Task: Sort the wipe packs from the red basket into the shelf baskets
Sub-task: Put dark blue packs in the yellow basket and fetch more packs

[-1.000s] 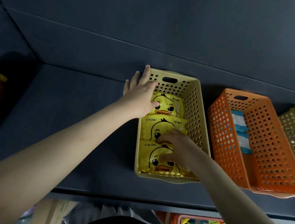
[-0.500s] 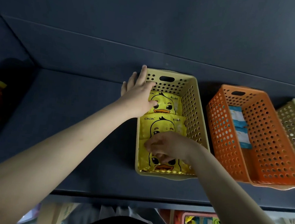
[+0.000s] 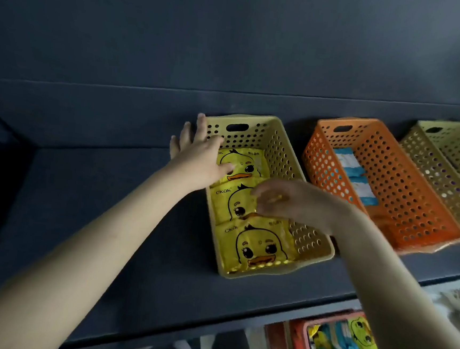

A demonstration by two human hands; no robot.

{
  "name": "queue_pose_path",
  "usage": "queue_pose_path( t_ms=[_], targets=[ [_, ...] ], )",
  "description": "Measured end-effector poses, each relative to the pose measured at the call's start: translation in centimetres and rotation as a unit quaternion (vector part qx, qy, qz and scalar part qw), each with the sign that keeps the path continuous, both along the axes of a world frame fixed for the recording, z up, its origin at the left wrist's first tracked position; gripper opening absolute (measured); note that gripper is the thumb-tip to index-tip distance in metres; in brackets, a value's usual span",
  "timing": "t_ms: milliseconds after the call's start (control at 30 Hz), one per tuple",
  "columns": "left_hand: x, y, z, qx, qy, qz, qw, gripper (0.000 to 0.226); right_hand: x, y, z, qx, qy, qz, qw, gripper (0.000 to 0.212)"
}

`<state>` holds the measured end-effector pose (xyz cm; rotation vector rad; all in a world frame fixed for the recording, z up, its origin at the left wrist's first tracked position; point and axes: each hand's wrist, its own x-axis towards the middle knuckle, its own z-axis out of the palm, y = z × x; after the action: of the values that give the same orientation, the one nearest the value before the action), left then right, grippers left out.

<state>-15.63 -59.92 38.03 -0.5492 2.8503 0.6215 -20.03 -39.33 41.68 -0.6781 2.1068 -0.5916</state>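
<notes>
Three yellow duck-print wipe packs (image 3: 256,246) line the yellow perforated plastic basket (image 3: 254,137); blue packs (image 3: 354,171) lie in the orange perforated basket (image 3: 414,218) at its three o'clock. The left hand (image 3: 199,157) rests straight-fingered on the yellow rim. The right hand (image 3: 290,202) is blurred above the middle pack, so I cannot tell its grip. The red basket (image 3: 296,344) at five o'clock looks well stocked; much sorting remains.

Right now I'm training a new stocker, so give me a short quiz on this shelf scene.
1. How many duck packs lie in the yellow basket?
2. True or false: the orange basket holds blue packs.
3. What does the left hand rest on? A the yellow basket, B the orange basket, C the blue packs.
Key: 1 three; 2 true; 3 A.
</notes>
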Motion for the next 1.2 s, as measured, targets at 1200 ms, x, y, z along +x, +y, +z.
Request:
queue_pose_path(
  t_ms=[1200],
  targets=[
    [12.5,50.8,-31.9,0.250,-0.242,-0.133,0.928,0.013,16.8,56.2,-33.5,0.048,0.012,-0.495,0.867,0.011]
  ],
)
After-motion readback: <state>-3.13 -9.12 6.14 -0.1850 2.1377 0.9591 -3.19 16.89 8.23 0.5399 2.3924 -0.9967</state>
